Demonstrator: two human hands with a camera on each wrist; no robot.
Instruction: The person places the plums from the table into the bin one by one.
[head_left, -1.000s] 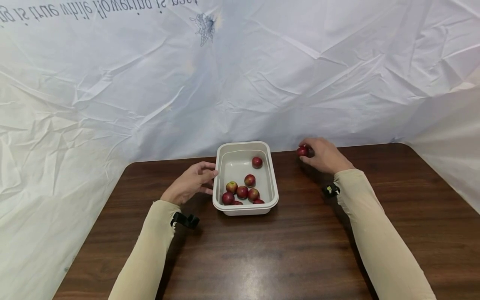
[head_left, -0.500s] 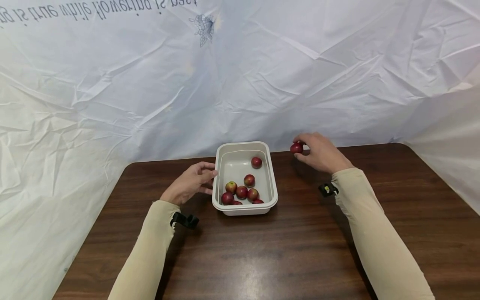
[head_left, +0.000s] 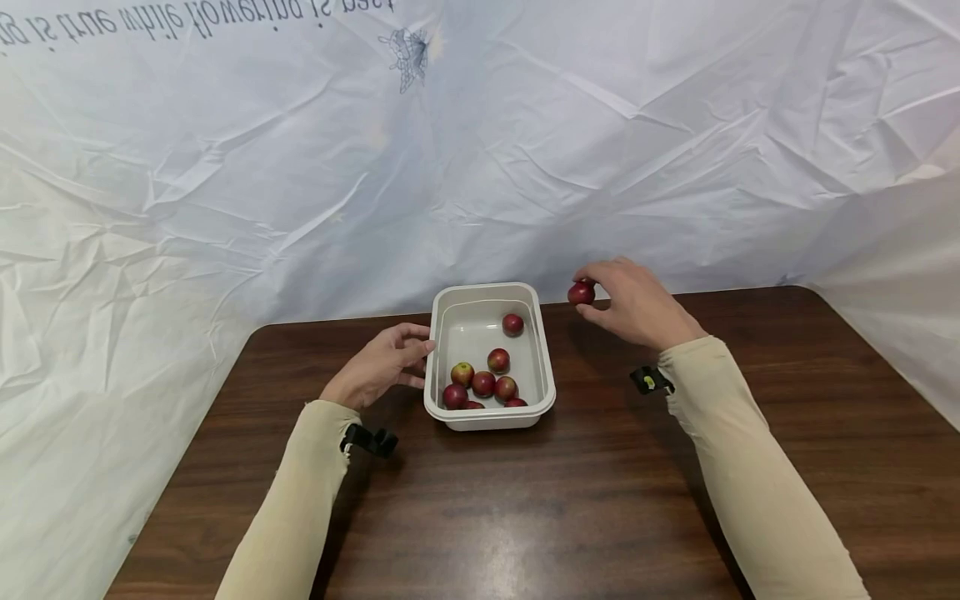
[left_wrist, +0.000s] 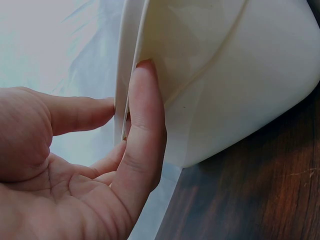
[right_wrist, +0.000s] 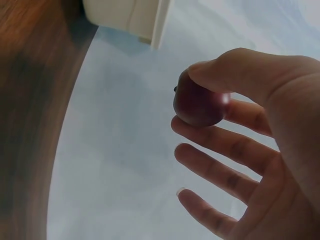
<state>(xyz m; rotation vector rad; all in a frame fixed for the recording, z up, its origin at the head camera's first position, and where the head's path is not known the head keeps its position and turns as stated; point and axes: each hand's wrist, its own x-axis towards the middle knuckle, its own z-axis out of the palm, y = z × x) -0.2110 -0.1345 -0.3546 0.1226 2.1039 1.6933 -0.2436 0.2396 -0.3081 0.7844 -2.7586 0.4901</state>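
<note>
A cream plastic container (head_left: 546,354) stands near the table's far edge with several red plums (head_left: 483,384) inside, most of them gathered at its near end. One, yellowish on top, lies among them, and a single plum (head_left: 513,325) sits toward the far right corner. My left hand (head_left: 386,362) holds the container's left rim, thumb on the lip and fingers under it against the outer wall (left_wrist: 225,90). To the right of the container, my right hand (head_left: 630,304) pinches a dark red plum (right_wrist: 200,102) between thumb and fingers, held up above the table; its other fingers are spread.
The dark wood table (head_left: 480,508) ends just behind the container. A wrinkled white sheet (head_left: 480,167) with printed text hangs along the far edge and both sides. Each wrist wears a black strap (head_left: 651,380).
My right hand has carried the plum to the left, toward the container, and slightly up. The left hand and the container stay where they were.
</note>
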